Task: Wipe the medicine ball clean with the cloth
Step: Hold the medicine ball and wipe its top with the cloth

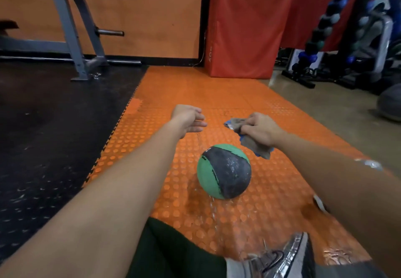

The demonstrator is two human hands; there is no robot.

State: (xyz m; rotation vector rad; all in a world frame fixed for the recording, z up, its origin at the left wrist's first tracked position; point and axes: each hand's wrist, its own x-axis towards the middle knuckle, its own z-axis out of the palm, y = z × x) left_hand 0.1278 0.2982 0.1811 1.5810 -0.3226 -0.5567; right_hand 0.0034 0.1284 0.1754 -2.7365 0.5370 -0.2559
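Observation:
A green and dark grey medicine ball (224, 171) sits on the orange studded mat (217, 108), its dark panel flecked with wet spots. My right hand (259, 129) grips a bunched grey and blue cloth (236, 126) in the air above and just beyond the ball, clear of it. My left hand (189, 118) hovers to the left of the cloth, fingers relaxed and holding nothing. Neither hand touches the ball.
Water streaks lie on the mat in front of the ball. My shoe (280, 258) and leg are at the bottom. A red padded box (245, 32) stands beyond the mat, a grey machine frame (71, 37) at the left, a dumbbell rack (334, 26) at the right.

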